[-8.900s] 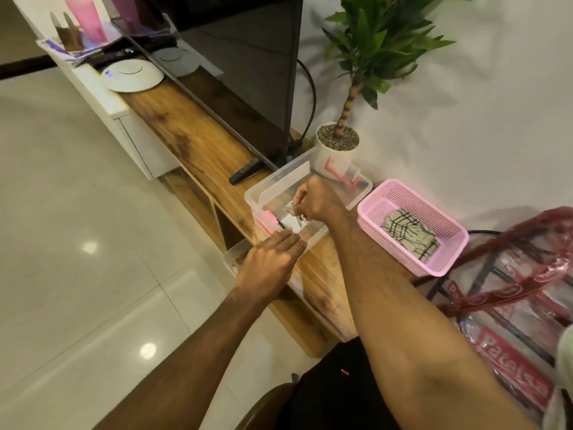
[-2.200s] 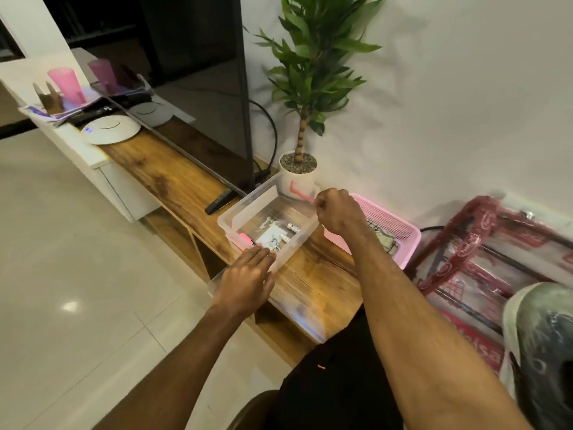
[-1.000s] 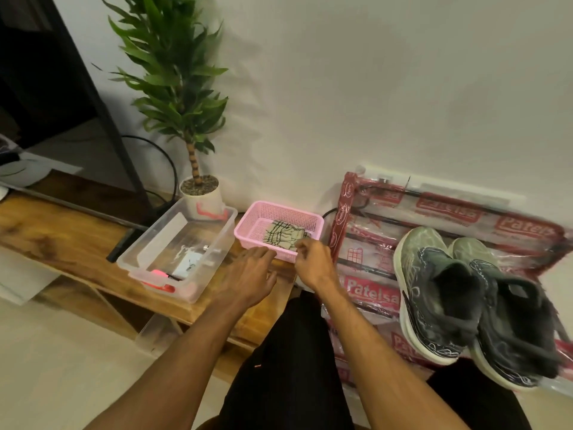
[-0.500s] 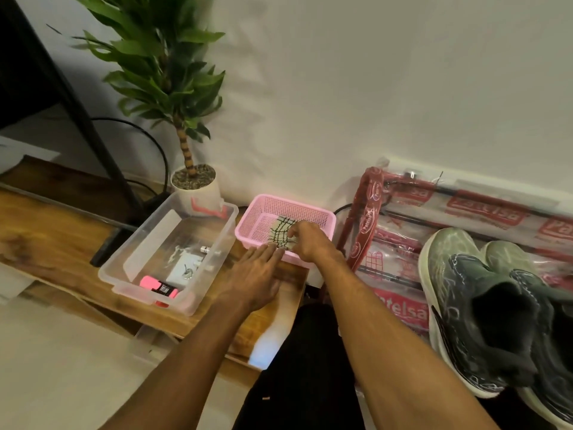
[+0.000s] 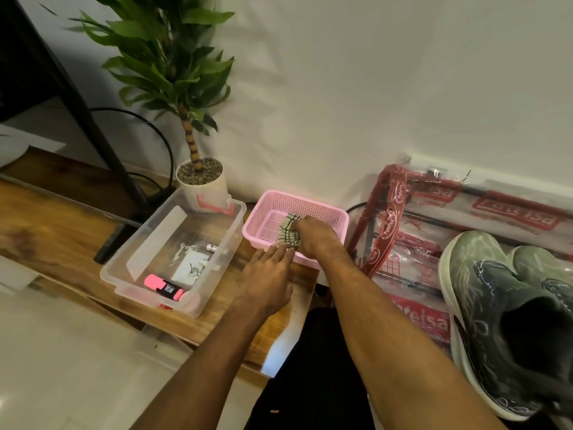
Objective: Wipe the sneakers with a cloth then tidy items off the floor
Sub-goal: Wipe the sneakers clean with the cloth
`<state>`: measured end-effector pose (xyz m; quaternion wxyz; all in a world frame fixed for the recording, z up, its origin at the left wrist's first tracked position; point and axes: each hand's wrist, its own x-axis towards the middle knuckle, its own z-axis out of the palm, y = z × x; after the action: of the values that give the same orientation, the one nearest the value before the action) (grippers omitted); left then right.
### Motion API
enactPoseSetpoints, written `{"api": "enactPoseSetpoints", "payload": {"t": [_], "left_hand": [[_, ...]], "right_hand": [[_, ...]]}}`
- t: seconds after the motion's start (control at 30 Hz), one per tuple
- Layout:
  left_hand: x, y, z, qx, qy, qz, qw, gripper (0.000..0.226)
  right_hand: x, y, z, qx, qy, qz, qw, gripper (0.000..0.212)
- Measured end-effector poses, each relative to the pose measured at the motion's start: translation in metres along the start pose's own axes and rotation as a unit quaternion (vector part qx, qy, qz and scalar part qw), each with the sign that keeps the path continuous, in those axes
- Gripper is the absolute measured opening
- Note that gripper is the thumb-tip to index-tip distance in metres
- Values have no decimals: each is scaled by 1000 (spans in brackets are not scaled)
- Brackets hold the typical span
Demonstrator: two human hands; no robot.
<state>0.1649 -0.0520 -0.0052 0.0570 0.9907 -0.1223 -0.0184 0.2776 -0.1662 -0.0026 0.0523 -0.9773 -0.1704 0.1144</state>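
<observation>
A pink mesh basket (image 5: 316, 208) sits on the wooden bench (image 5: 55, 231) by the wall. Inside it lies a folded checked cloth (image 5: 287, 231), and my right hand (image 5: 313, 235) is closed over it. My left hand (image 5: 268, 276) lies flat on the bench, fingers spread, touching the basket's front rim. A pair of dark green sneakers (image 5: 508, 308) rests at the right, on plastic-wrapped red packaging (image 5: 412, 249). A clear plastic box (image 5: 223, 243) left of the basket holds a pink highlighter (image 5: 163, 287) and small items.
A potted plant (image 5: 198, 178) stands behind the clear box against the white wall. A dark TV stand leg and black cables (image 5: 102, 144) run at the left. Pale tiled floor (image 5: 62, 367) lies below the bench.
The view swung right from the clear box to the basket and sneakers. My right hand left the box, reached into the pink basket and closed on the cloth. My left hand moved to the basket's rim.
</observation>
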Motion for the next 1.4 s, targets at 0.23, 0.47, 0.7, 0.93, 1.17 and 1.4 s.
{"api": "enactPoseSetpoints", "payload": {"t": [0.23,0.47,0.7,0.93,1.17,1.4], "left_hand": [[0,4,-6,24,-17,-2,1000,70],[1,10,-15,51,-49,-5,997,71],[-17,16,-42,5,94,-31,995,49],[-47,33,-87,0,269,-37,963,49],[-46,88,-132,-86,352,28,932,40],[-32,176,-142,-126,348,106,923,37]], "right_hand": [[-14,-1,-2,121,88,66,986,37],[-42,-12,-26,371,180,93,906,32],[-85,-23,-52,472,210,57,854,15],[-145,-40,-79,530,256,26,808,11],[-199,-15,-128,661,330,101,666,14],[-255,65,-164,755,374,183,508,37]]}}
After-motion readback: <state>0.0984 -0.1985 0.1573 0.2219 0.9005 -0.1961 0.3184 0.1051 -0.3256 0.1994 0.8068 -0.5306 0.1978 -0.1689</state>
